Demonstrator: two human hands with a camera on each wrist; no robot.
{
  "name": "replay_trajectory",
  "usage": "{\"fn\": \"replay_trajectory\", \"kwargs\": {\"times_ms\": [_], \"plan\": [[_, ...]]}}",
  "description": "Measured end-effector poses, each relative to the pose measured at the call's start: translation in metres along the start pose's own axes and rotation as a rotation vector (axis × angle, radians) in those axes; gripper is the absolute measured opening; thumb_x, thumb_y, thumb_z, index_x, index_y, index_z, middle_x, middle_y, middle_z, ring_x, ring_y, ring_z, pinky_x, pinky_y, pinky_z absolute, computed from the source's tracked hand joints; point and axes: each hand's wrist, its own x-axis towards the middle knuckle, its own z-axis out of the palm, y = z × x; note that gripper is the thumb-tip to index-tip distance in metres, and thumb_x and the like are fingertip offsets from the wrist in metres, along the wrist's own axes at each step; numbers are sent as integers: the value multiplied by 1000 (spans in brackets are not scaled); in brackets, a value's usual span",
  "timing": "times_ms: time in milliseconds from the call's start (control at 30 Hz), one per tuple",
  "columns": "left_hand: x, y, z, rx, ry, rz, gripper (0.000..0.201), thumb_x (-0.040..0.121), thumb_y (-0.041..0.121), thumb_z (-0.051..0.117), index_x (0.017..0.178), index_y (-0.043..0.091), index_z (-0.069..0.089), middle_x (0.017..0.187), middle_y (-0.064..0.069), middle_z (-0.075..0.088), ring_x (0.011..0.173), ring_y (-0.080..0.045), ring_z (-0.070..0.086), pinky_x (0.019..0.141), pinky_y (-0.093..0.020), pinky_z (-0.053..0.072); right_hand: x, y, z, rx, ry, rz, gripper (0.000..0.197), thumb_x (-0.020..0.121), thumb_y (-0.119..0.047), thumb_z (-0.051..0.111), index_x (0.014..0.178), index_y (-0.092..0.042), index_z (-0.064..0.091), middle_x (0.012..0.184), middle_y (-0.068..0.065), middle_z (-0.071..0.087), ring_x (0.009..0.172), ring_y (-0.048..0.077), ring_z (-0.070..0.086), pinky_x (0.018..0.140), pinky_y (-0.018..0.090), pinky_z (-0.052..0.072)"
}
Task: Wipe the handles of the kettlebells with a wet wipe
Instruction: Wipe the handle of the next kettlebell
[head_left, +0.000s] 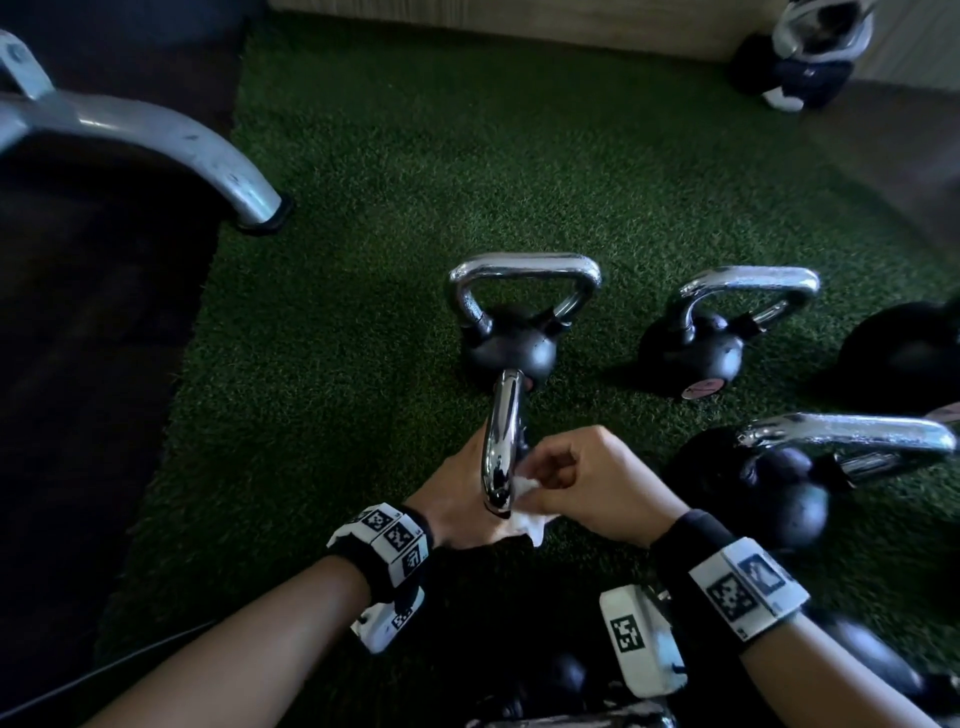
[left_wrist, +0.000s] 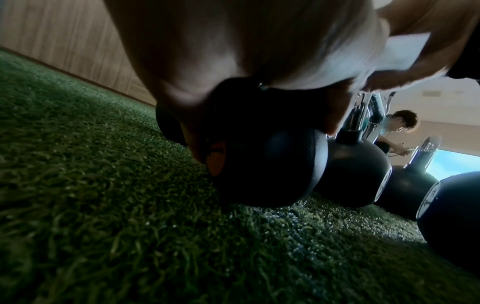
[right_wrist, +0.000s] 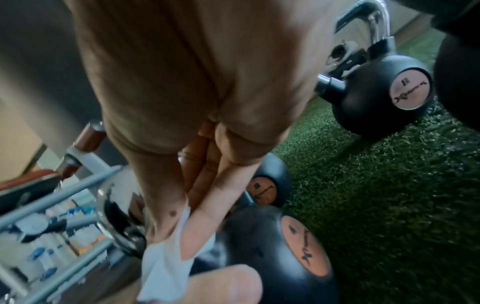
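Nearest black kettlebell (head_left: 511, 358) sits on the green artificial turf (head_left: 337, 338), its chrome handle (head_left: 501, 447) pointing at the camera. Right hand (head_left: 597, 483) pinches a white wet wipe (head_left: 524, 512) against the handle's near end; left hand (head_left: 460, 499) cups the handle's other side, fingers hidden, so can't tell its grip.

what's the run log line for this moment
step: wiping handle | right hand: pinches wet wipe on chrome handle | left hand: steadies handle | kettlebell on turf
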Motion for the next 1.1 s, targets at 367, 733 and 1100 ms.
{"fn": "replay_trajectory", "kwargs": {"times_ms": [367,733,1100], "plan": [[-8,15,-12,97,-4,91,84,74,40,88,138,44,33,119,36,45,107,30,46,90,2,39,11,6,1,-266,-103,-106,16,80,-12,80,75,-25,73,87,-5,73,74,2,65,69,22,51],[-8,13,-2,214,-51,131,122,68,56,86,161,25,13,155,9,36,134,-9,48,113,-28,41,4,12,-4,19,-290,19,35,87,-2,76,83,-36,80,85,-6,79,80,2,66,77,26,55],[-3,-2,2,234,-44,203,111,63,66,74,153,12,38,160,16,23,146,-4,34,117,-31,40,5,21,0,1065,-88,301,24,82,-1,61,104,5,69,88,15,74,71,19,74,71,26,63]]}}
